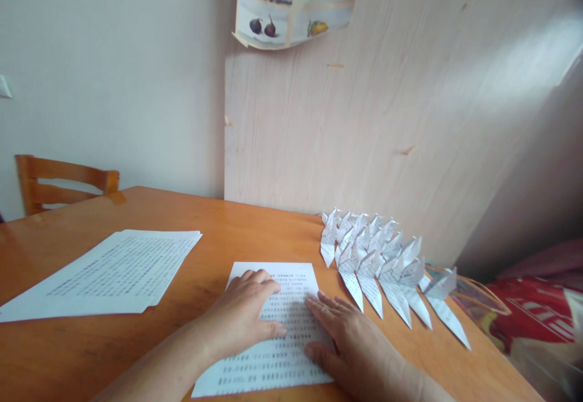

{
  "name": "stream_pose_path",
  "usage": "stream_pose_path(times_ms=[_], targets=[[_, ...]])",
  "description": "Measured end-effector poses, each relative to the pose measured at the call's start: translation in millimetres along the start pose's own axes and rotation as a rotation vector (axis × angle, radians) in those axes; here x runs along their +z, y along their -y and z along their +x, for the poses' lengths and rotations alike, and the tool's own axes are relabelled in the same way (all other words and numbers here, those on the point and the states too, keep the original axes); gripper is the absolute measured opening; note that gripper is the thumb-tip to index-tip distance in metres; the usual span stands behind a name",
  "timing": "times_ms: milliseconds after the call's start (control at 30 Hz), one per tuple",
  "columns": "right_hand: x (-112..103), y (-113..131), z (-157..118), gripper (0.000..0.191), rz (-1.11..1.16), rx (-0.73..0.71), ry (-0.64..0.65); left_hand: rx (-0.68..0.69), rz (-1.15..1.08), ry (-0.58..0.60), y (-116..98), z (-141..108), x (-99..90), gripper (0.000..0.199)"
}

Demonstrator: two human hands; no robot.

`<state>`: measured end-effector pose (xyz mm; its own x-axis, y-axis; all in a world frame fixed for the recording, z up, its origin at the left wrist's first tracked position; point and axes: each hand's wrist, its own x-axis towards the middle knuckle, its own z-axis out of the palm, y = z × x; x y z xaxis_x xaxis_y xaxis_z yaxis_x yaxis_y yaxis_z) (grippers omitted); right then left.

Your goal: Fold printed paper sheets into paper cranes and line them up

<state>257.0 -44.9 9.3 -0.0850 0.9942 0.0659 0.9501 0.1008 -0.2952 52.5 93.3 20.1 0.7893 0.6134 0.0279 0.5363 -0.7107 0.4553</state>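
A printed sheet of paper (277,359) lies flat on the wooden table in front of me. My left hand (248,308) rests on its left side, fingers partly curled forward and thumb apart. On the sheet's right edge lies my right hand (341,335), flat with its fingers stretched out and thumb spread. Neither hand grips anything. To the right stand several folded paper pieces (373,256) in rows, with upright pointed tips and long flat tails, made from the same kind of printed paper.
A stack of printed sheets (122,271) lies on the left of the table (246,226). Behind it is a wooden chair (68,180). A wall panel (319,141) with a fruit poster (296,7) rises behind the table. Beyond the right edge sits a red bag (532,311).
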Motion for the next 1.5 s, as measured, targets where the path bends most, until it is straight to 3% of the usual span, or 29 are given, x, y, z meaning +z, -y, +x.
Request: stream_pose_path(times_ms=[1167, 1500], targets=[[2, 3, 0, 0.057, 0.015, -0.016, -0.019, 0.050, -0.019, -0.040, 7, 2, 4.1, 0.052], [4, 2, 0, 0.048, 0.097, -0.074, -0.139, 0.018, -0.009, -0.052, 13, 4, 1.4, 0.052]])
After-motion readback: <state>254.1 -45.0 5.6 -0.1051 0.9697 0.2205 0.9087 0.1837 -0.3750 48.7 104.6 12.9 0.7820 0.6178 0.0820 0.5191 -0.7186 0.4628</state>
